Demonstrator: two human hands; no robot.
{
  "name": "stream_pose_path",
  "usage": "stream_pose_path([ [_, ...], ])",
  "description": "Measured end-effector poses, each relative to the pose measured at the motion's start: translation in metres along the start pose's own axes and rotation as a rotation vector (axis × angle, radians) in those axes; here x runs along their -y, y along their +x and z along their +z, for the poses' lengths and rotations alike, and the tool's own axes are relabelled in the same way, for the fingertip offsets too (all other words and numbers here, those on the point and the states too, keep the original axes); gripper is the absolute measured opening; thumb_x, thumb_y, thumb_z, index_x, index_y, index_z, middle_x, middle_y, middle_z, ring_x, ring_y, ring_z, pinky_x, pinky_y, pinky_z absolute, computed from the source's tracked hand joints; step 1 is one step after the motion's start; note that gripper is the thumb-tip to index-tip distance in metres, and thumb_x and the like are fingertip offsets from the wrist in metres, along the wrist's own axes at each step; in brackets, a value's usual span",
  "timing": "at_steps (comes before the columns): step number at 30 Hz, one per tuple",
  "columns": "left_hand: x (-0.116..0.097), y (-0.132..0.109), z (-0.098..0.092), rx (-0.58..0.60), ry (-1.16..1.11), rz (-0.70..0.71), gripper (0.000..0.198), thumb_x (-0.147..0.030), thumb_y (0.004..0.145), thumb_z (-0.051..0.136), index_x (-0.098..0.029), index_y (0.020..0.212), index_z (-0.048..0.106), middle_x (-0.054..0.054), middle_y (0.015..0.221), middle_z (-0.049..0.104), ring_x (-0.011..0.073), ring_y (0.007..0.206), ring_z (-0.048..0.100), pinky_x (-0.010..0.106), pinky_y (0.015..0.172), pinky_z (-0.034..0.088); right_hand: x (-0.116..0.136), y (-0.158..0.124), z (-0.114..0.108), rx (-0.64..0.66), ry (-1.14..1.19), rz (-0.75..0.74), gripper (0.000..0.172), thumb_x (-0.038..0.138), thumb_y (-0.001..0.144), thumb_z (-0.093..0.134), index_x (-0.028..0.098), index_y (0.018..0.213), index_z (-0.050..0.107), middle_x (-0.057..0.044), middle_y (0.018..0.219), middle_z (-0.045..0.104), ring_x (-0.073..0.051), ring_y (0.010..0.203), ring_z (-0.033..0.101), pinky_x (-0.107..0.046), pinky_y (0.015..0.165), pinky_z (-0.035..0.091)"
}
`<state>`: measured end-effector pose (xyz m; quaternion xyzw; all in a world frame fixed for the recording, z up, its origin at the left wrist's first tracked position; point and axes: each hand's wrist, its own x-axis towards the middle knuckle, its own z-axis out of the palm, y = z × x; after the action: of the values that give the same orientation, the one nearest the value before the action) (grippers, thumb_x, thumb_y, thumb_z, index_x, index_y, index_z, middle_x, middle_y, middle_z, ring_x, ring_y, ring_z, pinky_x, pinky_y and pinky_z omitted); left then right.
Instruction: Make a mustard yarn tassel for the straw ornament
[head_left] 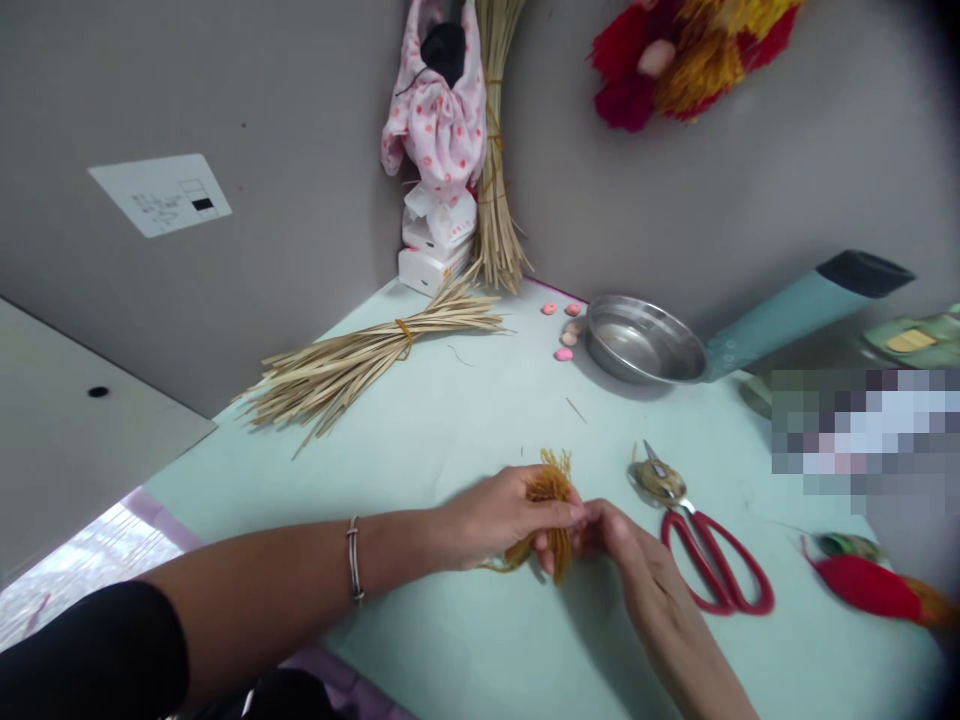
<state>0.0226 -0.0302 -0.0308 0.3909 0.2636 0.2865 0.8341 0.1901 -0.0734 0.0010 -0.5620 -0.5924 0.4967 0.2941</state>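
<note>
My left hand: holding gold yarn.
My right hand: close by; I can't tell its grip.
Yarn: near, left of the scissors.
Strands: I should pinch them snugly so none slip.

- Yarn bundle: mustard-gold, soft, many loose strands, tassel-like.
- Far end: short, curly, ragged tips sticking out past the left hand.
- Near end: strands fan down below the fingers; a few stray off to the left under that hand.
- Middle: pinched between left thumb and fingers, mostly covered; can't tell if it's tied.
- Right hand: fingertips at the bundle's right side, grip on it unclear.
- Pose: roughly lengthwise, over the tabletop.
</note>
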Motion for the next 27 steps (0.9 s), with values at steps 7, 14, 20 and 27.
stream_pose_path([
  [7, -0.001, 0.000, -0.003, -0.063, 0.017, 0.041, 0.025, -0.039, 0.079, 0.064, -0.017, 0.087, 0.056, -0.008, 0.053, 0.046, 0.0074, 0.045, 0.052, 0.021, 0.053, 0.045, -0.008, 0.002, -0.004, -0.170, -0.028, 0.020, 0.029, 0.046, 0.093, 0.048, 0.021, 0.080, 0.058, 0.000, 0.075, 0.057, -0.017, 0.075, 0.053, -0.025, 0.068, 0.041],
  [14, -0.002, -0.002, -0.001, -0.032, 0.024, 0.029, 0.026, -0.039, 0.079, 0.066, -0.017, 0.088, 0.055, -0.008, 0.053, 0.048, 0.0079, 0.046, 0.053, 0.021, 0.053, 0.044, -0.010, -0.001, -0.004, -0.101, -0.011, 0.054, 0.042, 0.055, 0.096, 0.031, 0.023, 0.097, 0.058, -0.003, 0.079, 0.060, -0.019, 0.074, 0.052, -0.030, 0.072, 0.041],
  [20, -0.002, -0.003, -0.001, -0.018, 0.036, 0.038, 0.025, -0.038, 0.080, 0.064, -0.017, 0.089, 0.055, -0.008, 0.055, 0.048, 0.0081, 0.048, 0.054, 0.022, 0.055, 0.044, 0.001, 0.001, -0.001, -0.078, -0.068, 0.036, 0.038, 0.050, 0.091, 0.047, 0.020, 0.068, 0.053, 0.000, 0.067, 0.050, -0.016, 0.067, 0.045, -0.026, 0.062, 0.037],
  [27, -0.001, -0.001, -0.002, -0.034, 0.042, 0.006, 0.017, -0.031, 0.082, 0.060, -0.018, 0.090, 0.054, -0.008, 0.054, 0.048, 0.0078, 0.048, 0.055, 0.021, 0.056, 0.043, -0.003, 0.001, -0.001, -0.177, 0.020, 0.048, 0.025, 0.044, 0.087, 0.058, 0.021, 0.077, 0.060, 0.000, 0.073, 0.058, -0.016, 0.070, 0.048, -0.024, 0.060, 0.037],
])
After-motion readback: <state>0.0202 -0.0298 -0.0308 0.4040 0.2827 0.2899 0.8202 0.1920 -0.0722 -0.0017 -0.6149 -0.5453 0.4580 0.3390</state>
